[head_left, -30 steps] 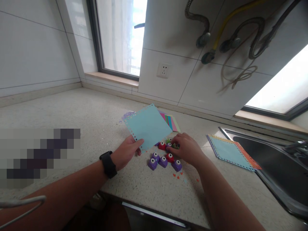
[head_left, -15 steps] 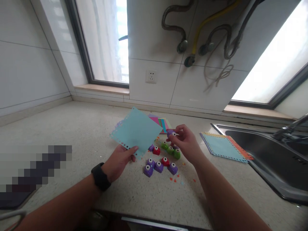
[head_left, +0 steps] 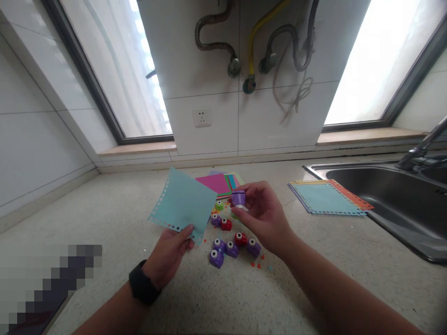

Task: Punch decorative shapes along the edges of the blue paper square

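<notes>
Pinched at its lower edge, a light blue sheet of paper [head_left: 185, 197] is held up by my left hand [head_left: 172, 249], which has a black band at the wrist. Small shapes are punched along the sheet's left and lower edges. To the right of the sheet, my right hand [head_left: 263, 216] grips a purple craft punch [head_left: 238, 198] between thumb and fingers, its white part facing down. Below the hands several more punches stand on the counter, among them a red punch [head_left: 240, 239], a purple punch [head_left: 216, 258] and a green punch [head_left: 219, 205].
Coloured paper sheets [head_left: 211, 183] lie behind the punches. A stack of punched sheets [head_left: 319, 199] rests beside the steel sink [head_left: 401, 209] at right. Orange paper bits [head_left: 259, 266] are scattered on the counter [head_left: 115, 204]. Hoses and a socket [head_left: 201, 118] are on the back wall.
The purple punch has been turned over in my right hand, its white part now downward. The blue sheet has rotated slightly in my left hand. The camera view has shifted.
</notes>
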`<state>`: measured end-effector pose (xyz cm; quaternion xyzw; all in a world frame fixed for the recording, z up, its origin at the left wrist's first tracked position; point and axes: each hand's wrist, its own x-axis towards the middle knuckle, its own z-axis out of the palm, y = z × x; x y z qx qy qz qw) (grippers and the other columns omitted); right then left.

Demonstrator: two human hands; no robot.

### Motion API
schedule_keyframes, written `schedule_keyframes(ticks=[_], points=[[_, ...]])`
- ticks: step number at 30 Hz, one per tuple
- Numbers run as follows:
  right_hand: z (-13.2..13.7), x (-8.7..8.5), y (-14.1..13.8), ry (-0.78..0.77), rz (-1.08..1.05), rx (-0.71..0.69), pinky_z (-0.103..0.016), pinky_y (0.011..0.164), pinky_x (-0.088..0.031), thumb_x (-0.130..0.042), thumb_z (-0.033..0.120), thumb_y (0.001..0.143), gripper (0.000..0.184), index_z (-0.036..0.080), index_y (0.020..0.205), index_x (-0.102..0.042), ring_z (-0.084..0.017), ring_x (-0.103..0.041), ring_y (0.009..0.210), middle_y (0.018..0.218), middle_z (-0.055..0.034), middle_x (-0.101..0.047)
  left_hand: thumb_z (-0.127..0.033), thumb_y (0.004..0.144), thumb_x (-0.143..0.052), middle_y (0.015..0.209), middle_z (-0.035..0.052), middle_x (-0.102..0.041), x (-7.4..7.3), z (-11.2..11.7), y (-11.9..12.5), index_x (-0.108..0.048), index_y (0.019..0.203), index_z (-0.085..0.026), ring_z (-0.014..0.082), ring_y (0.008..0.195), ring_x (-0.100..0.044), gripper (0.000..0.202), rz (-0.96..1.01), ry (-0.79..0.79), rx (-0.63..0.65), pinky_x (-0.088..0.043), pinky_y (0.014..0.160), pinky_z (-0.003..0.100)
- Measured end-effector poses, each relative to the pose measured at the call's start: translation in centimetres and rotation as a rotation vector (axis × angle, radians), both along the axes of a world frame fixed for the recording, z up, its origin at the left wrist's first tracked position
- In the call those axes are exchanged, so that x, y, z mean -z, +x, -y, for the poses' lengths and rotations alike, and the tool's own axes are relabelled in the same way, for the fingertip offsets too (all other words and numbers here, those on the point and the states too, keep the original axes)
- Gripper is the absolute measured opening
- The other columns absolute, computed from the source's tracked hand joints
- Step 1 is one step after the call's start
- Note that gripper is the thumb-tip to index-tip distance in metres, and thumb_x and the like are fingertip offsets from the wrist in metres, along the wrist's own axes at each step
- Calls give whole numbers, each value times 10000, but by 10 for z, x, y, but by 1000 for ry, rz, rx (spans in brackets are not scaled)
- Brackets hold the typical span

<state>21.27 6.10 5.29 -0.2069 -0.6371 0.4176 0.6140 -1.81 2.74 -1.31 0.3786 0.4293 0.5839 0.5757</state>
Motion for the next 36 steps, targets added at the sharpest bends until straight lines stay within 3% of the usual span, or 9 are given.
schedule_keyframes(ticks=[6, 14, 20, 32, 36], points=[[3, 4, 2, 140, 120, 157, -396, 861, -541, -812, 232, 779, 391, 280, 1077, -563, -200, -639, 925, 1018, -41, -633, -340, 750, -821, 812, -23, -614, -2, 1, 2, -681, 891, -207, 97, 623, -501, 238, -62, -41, -30, -435, 540, 216], [11, 12, -12, 175, 64, 186, -332, 686, -569, -862, 271, 726, 379, 238, 981, -583, -169, -660, 755, 879, -17, -662, -353, 721, -846, 862, 4, -653, 1, 0, 2, -715, 955, -187, 102, 641, -522, 316, -55, -20, -28, -456, 548, 224], [9, 16, -17, 186, 81, 251, -327, 682, -547, -872, 308, 713, 374, 230, 928, -576, -169, -635, 771, 875, -21, -650, -339, 707, -858, 824, -2, -648, 1, 0, 2, -717, 909, -178, 101, 635, -513, 293, -55, -38, -29, -453, 546, 223], [9, 20, -16, 108, 136, 267, -338, 689, -530, -867, 407, 707, 408, 227, 924, -572, -176, -626, 753, 862, -28, -655, -336, 725, -853, 764, -16, -631, 2, 2, 2, -697, 860, -170, 97, 616, -492, 264, -59, -42, -2, -450, 552, 222], [9, 19, -16, 35, 153, 208, -331, 691, -524, -857, 407, 717, 401, 228, 941, -577, -164, -619, 734, 848, -16, -653, -331, 723, -853, 780, -12, -633, 2, 3, 2, -704, 873, -170, 97, 616, -493, 265, -60, -32, -8, -448, 544, 222]])
